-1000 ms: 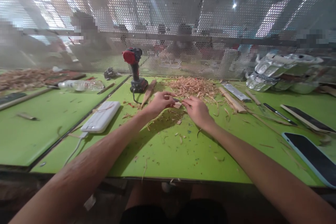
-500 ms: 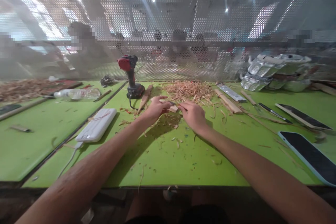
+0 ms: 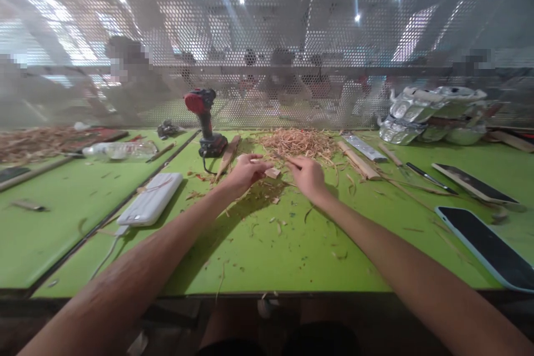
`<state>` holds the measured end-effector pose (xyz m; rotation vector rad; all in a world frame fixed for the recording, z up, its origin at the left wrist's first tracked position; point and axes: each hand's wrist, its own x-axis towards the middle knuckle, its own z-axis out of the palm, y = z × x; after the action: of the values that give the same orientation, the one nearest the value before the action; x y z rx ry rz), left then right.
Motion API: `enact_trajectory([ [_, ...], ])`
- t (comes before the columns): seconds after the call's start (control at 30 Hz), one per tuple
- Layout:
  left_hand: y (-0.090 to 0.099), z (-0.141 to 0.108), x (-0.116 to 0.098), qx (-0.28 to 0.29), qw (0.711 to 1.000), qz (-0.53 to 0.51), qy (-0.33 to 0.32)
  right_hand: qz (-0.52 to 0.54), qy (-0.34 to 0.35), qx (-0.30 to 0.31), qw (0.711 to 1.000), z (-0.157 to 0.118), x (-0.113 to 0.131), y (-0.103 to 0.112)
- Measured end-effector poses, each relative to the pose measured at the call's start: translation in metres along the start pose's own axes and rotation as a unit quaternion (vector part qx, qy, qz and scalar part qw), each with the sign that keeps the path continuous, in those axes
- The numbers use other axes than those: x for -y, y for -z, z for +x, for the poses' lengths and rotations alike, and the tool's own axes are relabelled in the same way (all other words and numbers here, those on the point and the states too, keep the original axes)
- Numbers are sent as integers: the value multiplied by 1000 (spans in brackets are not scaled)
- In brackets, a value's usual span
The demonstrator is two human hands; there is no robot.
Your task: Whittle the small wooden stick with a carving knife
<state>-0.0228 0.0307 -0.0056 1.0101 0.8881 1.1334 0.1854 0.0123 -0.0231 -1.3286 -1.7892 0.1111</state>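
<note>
Near the middle of the green table (image 3: pixel 258 261), my left hand (image 3: pixel 247 171) is closed on a small pale wood piece (image 3: pixel 272 172), whose end sticks out to the right of the fingers. My right hand (image 3: pixel 307 175) is closed around a thin knife-like tool (image 3: pixel 280 156); its narrow tip points up and left, just above the wood, with a small gap between them. The tool's handle is mostly hidden in the fingers. Behind both hands lies a heap of curled wood shavings (image 3: pixel 298 142). Small chips are scattered below the hands.
A red and black drill (image 3: pixel 205 122) stands behind a wood strip (image 3: pixel 229 156). At left are a white power bank (image 3: pixel 151 200) and plastic bottle (image 3: pixel 120 150). At right lie wood pieces (image 3: pixel 357 160), a pen-like tool (image 3: pixel 429 177), phones (image 3: pixel 486 247) and foil-wrapped items (image 3: pixel 434 114).
The tool in my right hand has lifted off the wood and now points up and left. The whole view has shifted slightly.
</note>
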Motion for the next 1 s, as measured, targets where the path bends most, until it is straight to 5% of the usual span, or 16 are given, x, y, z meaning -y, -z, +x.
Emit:
enact_trajectory([
  [0.17,7,0,-5,-8,1000,-24,-17,-44,-89,-53,994,20,-23,26],
  [0.43,-1,-6,-7,-22,1000,3,-5,40,91,69,993,-1,16,1],
  [0.83,-3,-8,-8,-17,998,48,-23,-52,100,50,992,-1,12,5],
  [1.0,1,-4,-7,-21,997,79,-16,-64,32,-11,997,9,-8,11],
])
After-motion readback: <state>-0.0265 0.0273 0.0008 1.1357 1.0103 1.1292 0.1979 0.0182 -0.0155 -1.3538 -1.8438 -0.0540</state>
